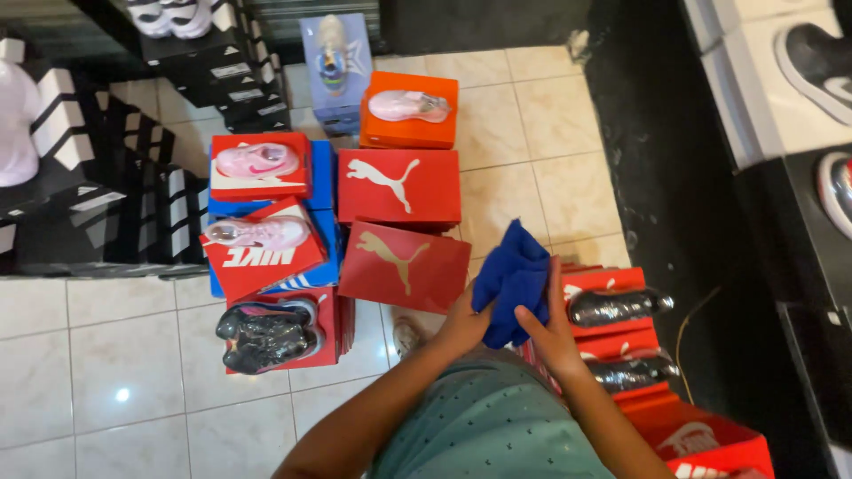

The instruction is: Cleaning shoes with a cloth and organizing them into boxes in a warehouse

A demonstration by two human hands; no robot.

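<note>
Tiled floor (106, 390) is covered in red shoe boxes (399, 184), a few with pink sneakers (257, 160) on top. Closer in, a blue cloth (512, 282) is bunched at chest height, left hand (461, 324) and right hand (555, 333) each with a clenched grip on it.

— From my screen, what lies beyond the fingers?

— I see two red shoeboxes (401, 226) just left of the fingers and farther out, an orange box (409, 124) with a pale pink shoe (409, 106) on top beyond them.

— And further left?

— Two more pink shoes (258, 161) on red boxes over blue ones, and a dark sneaker (266, 334) on a red box nearer me. Right of the fingers, two wrapped black shoes (619, 306) on red boxes. Cream floor tiles (115, 381) underneath.
</note>
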